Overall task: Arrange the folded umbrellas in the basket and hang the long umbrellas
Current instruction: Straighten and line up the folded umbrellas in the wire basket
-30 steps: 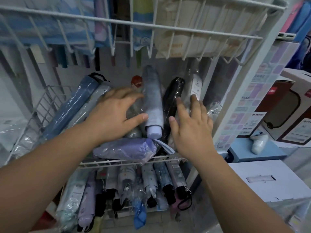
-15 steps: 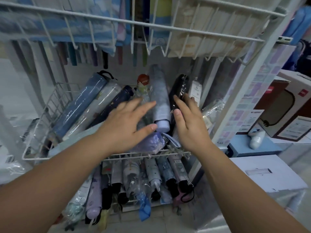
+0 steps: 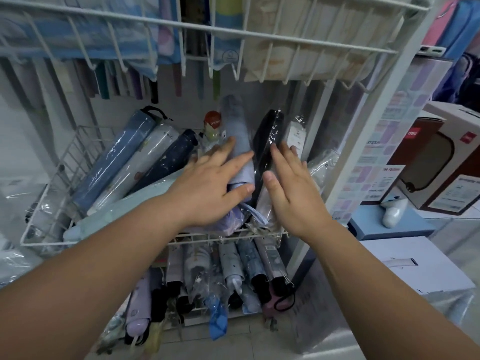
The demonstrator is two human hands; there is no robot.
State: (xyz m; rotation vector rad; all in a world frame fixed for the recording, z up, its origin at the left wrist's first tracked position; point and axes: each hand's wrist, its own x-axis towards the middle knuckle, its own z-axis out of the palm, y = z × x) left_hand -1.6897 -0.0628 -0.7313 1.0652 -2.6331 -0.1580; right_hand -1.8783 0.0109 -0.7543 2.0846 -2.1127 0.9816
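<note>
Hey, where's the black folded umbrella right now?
Head view: the black folded umbrella leans in the middle wire basket, right of centre, between the pale grey-blue umbrella under the left hand and the right hand.

Off to the right there's a brown-and-white carton (image 3: 439, 157) with a red logo. In front of it, a small white gadget (image 3: 392, 213) sits on a light blue box (image 3: 368, 226), and a white box (image 3: 415, 276) is below that. A pastel chart (image 3: 371, 162) hangs nearby.

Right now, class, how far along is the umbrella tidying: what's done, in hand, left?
Looks done: three folded umbrellas lie aligned at left in the basket. In hand: left hand on the grey-lilac umbrella, right hand against the black umbrella. Left: straightening the crosswise mint umbrella.
</note>
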